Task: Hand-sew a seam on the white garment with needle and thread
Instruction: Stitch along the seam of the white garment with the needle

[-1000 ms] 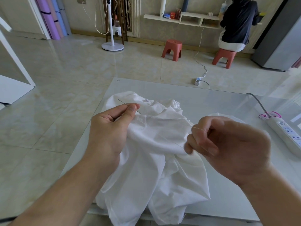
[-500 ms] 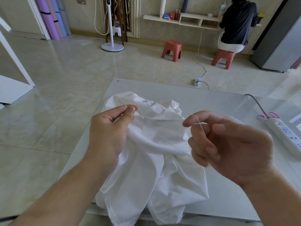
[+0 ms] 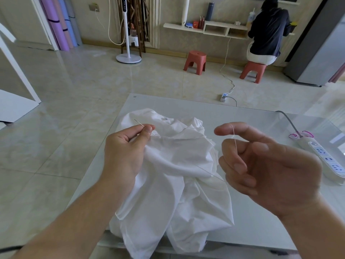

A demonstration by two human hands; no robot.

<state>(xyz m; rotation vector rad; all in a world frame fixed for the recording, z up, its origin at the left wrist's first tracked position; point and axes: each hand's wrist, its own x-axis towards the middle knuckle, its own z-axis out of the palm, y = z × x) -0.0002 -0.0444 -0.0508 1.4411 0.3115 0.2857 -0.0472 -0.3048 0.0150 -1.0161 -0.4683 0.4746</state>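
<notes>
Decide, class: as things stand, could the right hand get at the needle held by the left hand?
Probably yes. The right hand hovers beside the white garment, with only low cloth between it and the needle. However, thread is looped over its fingers, and the left hand pinches the needle mid-shaft.

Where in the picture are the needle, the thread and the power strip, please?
needle (image 3: pixel 140 124), head view, on the bare shaft above the left thumb.
thread (image 3: pixel 235 144), head view, on the strand hanging from the right forefinger.
power strip (image 3: pixel 325 158), head view, on its socket face.
</notes>
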